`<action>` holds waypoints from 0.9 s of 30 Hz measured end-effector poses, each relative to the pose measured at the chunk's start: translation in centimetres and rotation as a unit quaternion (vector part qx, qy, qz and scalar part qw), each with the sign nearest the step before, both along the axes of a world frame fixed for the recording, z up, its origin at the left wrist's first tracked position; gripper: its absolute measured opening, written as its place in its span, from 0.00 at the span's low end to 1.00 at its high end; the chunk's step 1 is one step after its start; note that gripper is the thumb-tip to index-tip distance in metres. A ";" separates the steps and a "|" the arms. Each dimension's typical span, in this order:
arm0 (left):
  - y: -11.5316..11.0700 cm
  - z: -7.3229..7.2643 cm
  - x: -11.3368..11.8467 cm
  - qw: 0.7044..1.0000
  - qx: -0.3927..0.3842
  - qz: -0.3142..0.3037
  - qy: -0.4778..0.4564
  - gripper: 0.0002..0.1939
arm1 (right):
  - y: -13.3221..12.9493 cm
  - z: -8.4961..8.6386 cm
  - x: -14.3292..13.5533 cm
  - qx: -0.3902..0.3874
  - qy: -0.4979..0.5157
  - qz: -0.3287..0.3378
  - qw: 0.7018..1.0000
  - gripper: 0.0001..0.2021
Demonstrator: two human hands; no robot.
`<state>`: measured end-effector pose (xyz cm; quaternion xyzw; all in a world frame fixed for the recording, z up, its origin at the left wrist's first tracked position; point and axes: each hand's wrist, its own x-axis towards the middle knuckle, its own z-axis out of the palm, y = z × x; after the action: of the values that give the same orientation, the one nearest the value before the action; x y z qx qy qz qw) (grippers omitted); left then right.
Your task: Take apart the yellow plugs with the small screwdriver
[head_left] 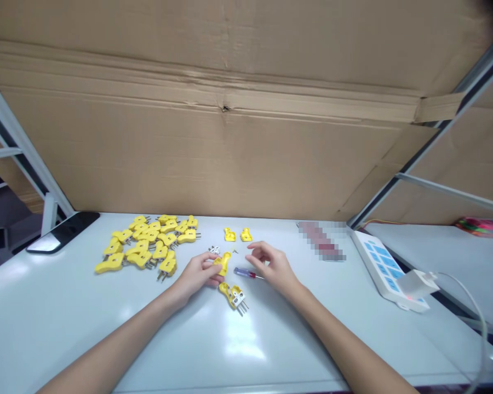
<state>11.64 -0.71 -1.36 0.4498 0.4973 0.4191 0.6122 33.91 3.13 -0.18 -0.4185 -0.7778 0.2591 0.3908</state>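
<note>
My left hand (pixel 201 271) grips a yellow plug cover half (pixel 224 264) between thumb and fingers. Just below it lies an opened yellow plug (pixel 232 295) with a white pin insert (pixel 238 298), its metal pins pointing down and right. My right hand (pixel 273 264) hovers with thumb and fingers apart, holding nothing. By its fingers lies a screwdriver (pixel 245 272) with a clear purple and red handle, its shaft running under the hand. Small screws (pixel 235 251) sit between the hands. Another white insert (pixel 214 250) is partly behind my left fingers. Two yellow cover pieces (pixel 230 235) (pixel 246 235) lie farther back.
Several yellow plugs (pixel 148 235) are heaped at the left. A black phone (pixel 63 232) lies by the left frame. At the right stand a white power strip (pixel 384 268) and a plugged-in charger (pixel 417 283) with a cable. Cardboard (pixel 230 164) walls the back of the white table (pixel 168 339).
</note>
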 end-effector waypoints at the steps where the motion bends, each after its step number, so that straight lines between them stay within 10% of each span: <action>1: 0.0 -0.1 0.0 1.000 0.009 -0.001 -0.004 0.17 | -0.7 -0.1 -0.6 0.046 -0.012 0.043 0.998 0.09; 10: -0.8 1.2 0.6 0.998 0.034 -0.023 -0.053 0.17 | -2.7 -1.3 -3.6 0.255 -0.120 0.093 0.955 0.10; 20: -0.1 1.0 -0.2 0.993 0.093 0.020 0.073 0.14 | 3.2 -1.0 1.6 0.081 -0.094 -0.068 0.990 0.06; 27: -0.1 0.7 -0.6 0.889 0.310 0.036 0.336 0.07 | 5.9 -1.3 5.1 0.026 -0.147 -0.109 0.983 0.05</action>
<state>11.05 -0.83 -0.62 0.7122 0.5341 0.3973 0.2228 39.05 9.06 -1.49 -0.5239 -0.7830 0.1304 0.3089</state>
